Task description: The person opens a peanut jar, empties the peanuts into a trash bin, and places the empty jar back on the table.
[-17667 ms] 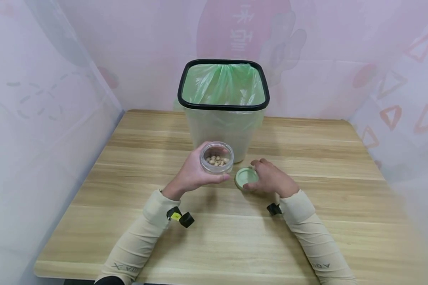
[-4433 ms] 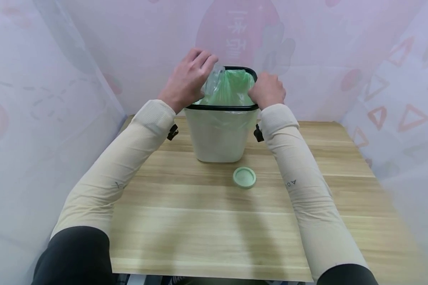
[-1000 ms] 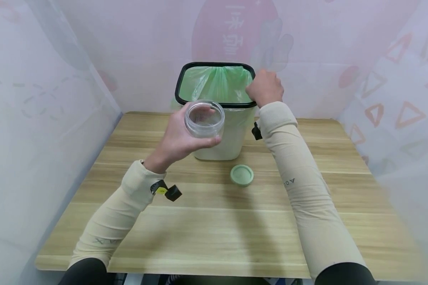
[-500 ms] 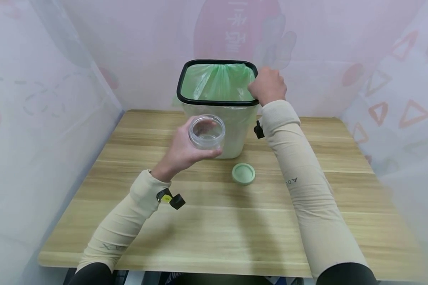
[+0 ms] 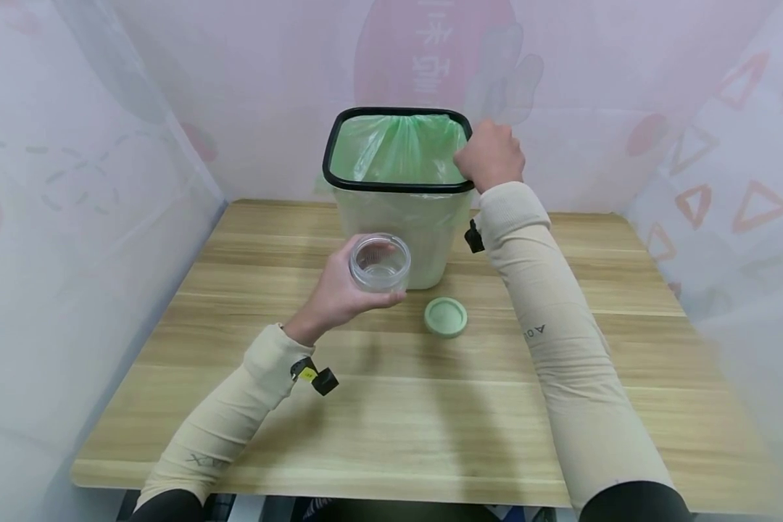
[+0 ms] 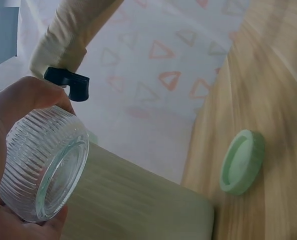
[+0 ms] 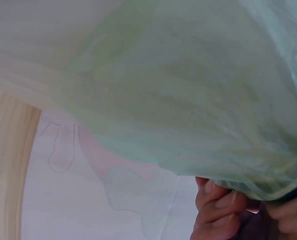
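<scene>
My left hand (image 5: 342, 286) holds a clear ribbed jar (image 5: 380, 262) over the table, thumb along its near side. The jar's uncovered mouth faces up toward the head camera, and nothing shows inside. In the left wrist view, fingers wrap around the ribbed jar (image 6: 43, 160). At the far right corner, my right hand (image 5: 491, 156) grips the black rim (image 5: 398, 188) of a pale wastebin (image 5: 404, 225). Its curled fingers (image 7: 218, 207) show at the rim beneath the liner in the right wrist view. A round green lid (image 5: 445, 317) lies hollow side up on the table.
A green plastic bag (image 5: 401, 148) lines the bin and folds over its rim. The wooden table (image 5: 391, 413) has printed cloth walls (image 5: 267, 94) behind and at both sides. The bin stands near the back edge, with the lid just in front of it.
Beige pellets were in the jar earlier; none show now. The left hand tipped it over the bin, then brought it back and lowered it. The right hand went from the lid to the rim.
</scene>
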{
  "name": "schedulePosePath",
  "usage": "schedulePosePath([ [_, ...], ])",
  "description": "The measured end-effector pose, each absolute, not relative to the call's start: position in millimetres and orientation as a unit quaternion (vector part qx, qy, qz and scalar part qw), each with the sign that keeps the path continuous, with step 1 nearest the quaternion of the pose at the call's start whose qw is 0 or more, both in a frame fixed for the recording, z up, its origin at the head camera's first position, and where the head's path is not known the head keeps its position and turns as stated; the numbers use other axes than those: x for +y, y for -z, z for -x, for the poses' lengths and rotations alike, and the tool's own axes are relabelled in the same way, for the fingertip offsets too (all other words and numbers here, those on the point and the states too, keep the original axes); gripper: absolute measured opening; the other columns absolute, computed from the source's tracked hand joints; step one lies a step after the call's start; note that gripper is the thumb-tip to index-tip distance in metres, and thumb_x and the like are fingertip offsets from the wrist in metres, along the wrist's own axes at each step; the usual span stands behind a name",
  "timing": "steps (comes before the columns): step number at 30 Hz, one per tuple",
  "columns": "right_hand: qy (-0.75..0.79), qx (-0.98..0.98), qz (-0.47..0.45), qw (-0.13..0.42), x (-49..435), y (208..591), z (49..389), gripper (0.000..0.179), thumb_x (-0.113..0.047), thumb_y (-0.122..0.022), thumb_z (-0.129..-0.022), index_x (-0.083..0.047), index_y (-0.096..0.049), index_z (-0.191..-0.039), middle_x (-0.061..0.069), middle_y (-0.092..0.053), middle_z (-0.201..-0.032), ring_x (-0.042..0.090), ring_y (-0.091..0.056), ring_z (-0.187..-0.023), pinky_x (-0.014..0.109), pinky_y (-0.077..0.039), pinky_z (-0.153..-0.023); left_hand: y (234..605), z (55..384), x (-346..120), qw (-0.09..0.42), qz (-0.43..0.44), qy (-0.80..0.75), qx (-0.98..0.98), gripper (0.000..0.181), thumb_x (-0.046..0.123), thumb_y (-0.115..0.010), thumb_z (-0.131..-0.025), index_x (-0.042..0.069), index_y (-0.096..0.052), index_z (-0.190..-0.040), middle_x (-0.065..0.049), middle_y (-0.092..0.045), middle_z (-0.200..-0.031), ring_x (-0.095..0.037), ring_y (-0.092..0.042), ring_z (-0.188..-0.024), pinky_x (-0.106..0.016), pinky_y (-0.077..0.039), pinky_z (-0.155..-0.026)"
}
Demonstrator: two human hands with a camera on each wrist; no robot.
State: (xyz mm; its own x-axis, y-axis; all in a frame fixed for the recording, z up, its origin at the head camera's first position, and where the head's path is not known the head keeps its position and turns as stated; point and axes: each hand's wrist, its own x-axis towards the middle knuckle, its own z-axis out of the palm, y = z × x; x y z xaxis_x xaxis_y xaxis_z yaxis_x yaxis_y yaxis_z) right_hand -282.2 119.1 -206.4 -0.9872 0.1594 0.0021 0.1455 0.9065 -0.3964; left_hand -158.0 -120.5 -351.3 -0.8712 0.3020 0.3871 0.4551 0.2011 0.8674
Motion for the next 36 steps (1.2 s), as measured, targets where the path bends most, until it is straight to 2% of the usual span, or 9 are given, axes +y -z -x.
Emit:
schedulePosePath([
  [16,-0.205,-0.976,0.073,0.014,123,206,280,0.010,-0.022,-0.050,-0.097,-0.013,-0.054,-0.095,0.019,-0.063,-0.126,0.034,-0.061,-0.103,0.045,-0.057,-0.080,381,161,-121,0.028,0.225,0.574,-0.787,0.082,0.013,-0.102,-0.065,0.008,-0.059,-0.135,-0.010,-0.070,-0.130,-0.028,-0.066,-0.119,-0.048,-0.051,-0.108],
  [29,-0.205,-0.975,0.082,0.009,122,206,282,0.011,-0.022,-0.049,-0.097,-0.013,-0.055,-0.098,0.018,-0.063,-0.127,0.034,-0.062,-0.106,0.046,-0.057,-0.080,407,162,-120,-0.009,0.205,0.559,-0.803,0.087,0.021,-0.102,-0.065,0.011,-0.056,-0.138,-0.009,-0.069,-0.133,-0.029,-0.066,-0.120,-0.048,-0.051,-0.108],
  [36,-0.200,-0.976,0.084,0.011,123,206,282,0.024,-0.024,-0.049,-0.097,-0.009,-0.061,-0.111,0.020,-0.064,-0.135,0.036,-0.063,-0.112,0.051,-0.059,-0.088,418,166,-119,-0.012,0.199,0.551,-0.810,0.090,0.022,-0.103,-0.063,0.014,-0.056,-0.139,-0.006,-0.070,-0.132,-0.027,-0.065,-0.122,-0.048,-0.050,-0.110],
])
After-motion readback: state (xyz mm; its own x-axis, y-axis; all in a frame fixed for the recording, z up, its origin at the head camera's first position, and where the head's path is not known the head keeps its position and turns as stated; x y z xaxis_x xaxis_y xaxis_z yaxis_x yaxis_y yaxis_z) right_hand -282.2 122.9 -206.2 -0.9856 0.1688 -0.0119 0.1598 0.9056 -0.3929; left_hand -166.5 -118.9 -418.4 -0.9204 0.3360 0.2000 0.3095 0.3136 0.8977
